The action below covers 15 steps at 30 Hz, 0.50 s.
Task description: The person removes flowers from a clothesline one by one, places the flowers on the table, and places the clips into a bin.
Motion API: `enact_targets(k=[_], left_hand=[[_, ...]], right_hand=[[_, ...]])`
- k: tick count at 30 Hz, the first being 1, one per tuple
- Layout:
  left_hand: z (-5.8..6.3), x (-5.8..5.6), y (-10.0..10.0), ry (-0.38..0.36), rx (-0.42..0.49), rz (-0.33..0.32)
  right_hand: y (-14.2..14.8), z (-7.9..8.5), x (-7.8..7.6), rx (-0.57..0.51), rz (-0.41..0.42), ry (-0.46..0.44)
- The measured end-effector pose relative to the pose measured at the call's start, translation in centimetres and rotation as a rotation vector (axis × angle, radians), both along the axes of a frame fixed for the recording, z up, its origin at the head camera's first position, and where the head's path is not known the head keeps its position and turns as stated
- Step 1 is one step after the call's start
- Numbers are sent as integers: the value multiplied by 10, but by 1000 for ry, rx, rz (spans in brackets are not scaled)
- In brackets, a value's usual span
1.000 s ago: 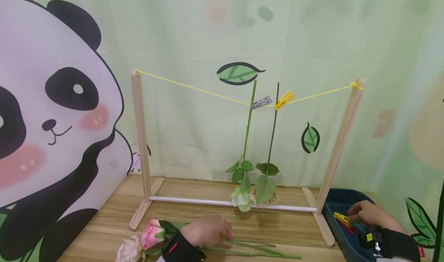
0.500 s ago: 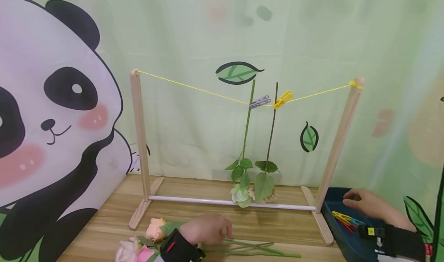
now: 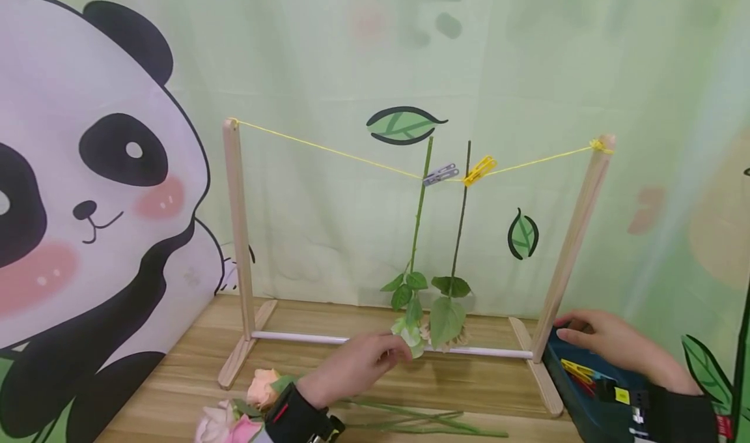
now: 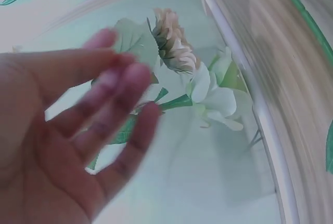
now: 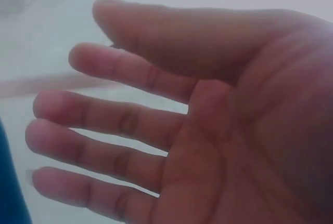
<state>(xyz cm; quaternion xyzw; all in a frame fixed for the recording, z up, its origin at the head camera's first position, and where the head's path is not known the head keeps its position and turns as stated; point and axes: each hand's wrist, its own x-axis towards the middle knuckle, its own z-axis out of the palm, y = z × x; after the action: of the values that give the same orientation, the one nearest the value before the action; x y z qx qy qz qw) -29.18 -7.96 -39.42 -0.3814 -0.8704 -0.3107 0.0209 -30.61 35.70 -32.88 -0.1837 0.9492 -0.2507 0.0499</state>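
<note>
My left hand (image 3: 354, 368) is raised over the table in the head view, its fingers loosely bent and holding nothing. In that view its fingertips overlap the hanging white flower (image 3: 405, 331); in the left wrist view the white flower (image 4: 216, 96) lies beyond them, apparently apart. Beside it hangs a beige flower (image 4: 174, 42) with broad leaves. A grey clothespin (image 3: 441, 174) and a yellow clothespin (image 3: 480, 171) hold both stems on a yellow string (image 3: 328, 148). My right hand (image 3: 615, 345) hovers over the blue tray by the right post, fingers extended in the right wrist view (image 5: 119, 125), holding nothing.
The wooden frame has a left post (image 3: 236, 228), a right post (image 3: 577, 247) and a white bottom bar (image 3: 305, 337). Loose clothespins (image 3: 577, 370) lie in the blue tray (image 3: 577, 407). An orange rose (image 3: 262, 387), pink roses (image 3: 240, 428) and green stems (image 3: 445, 423) lie in front.
My left hand has lifted off the stems on the table and moved up toward the hanging flowers. My right hand has left the clothespins and shifted toward the right post.
</note>
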Motion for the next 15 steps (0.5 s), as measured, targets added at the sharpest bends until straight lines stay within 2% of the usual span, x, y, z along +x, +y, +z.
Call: enact_targets(k=[4,8,15], left_hand=[[3,0,1,-10,134,37],[2,0,4,22,229,90],[0,1,10,75,293,188]], right_hand=[[-16,3,3,-5,46,24],[-34,2,3,-28,80,24],[-68,0,4,-104,123,55]])
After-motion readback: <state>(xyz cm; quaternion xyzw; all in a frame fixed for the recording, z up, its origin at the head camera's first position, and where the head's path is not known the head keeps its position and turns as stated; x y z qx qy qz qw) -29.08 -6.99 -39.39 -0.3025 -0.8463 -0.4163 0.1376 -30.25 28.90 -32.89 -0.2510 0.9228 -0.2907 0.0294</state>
